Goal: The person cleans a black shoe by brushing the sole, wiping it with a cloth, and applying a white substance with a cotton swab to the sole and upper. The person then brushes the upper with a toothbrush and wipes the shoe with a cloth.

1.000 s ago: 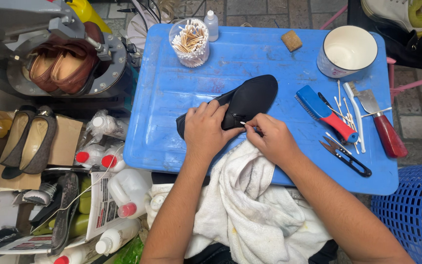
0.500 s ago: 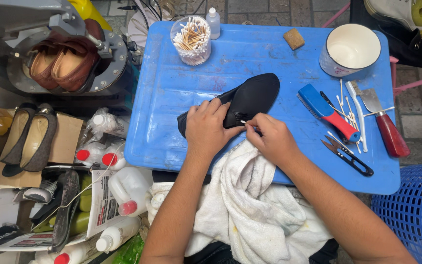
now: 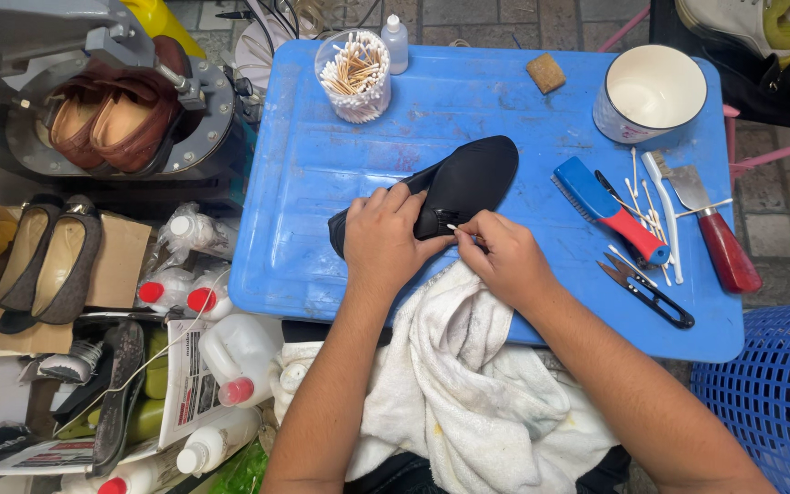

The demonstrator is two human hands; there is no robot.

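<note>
A black slip-on shoe (image 3: pixel 454 187) lies sole-up and slanted on the blue plastic tray-top table (image 3: pixel 340 155), its toe pointing up and to the right, its heel end under the person's hands. The left hand (image 3: pixel 384 240) is closed over the heel half of the shoe, fingers curled across its upper edge and thumb along the side, pinning it to the table. The right hand (image 3: pixel 505 261) sits just beside it at the shoe's near edge, fingers pinched narrow around a thin white-tipped cotton swab (image 3: pixel 457 229) whose tip touches the shoe's side; how much of the stick is in the grip is hard to tell. Both wrists rest over a crumpled white cloth (image 3: pixel 468 384) that hangs off the table's near edge.

To the right of the shoe lie a blue-and-red handled brush (image 3: pixel 610 209), loose used swabs (image 3: pixel 644 197), a red-handled scraper (image 3: pixel 710 229) and small black snips (image 3: pixel 646 293). A white round tub (image 3: pixel 651 91) stands at the far right corner, and a clear cup of cotton swabs (image 3: pixel 354 75) at the far left, with a small tan sponge block (image 3: pixel 546 73) between them.
</note>
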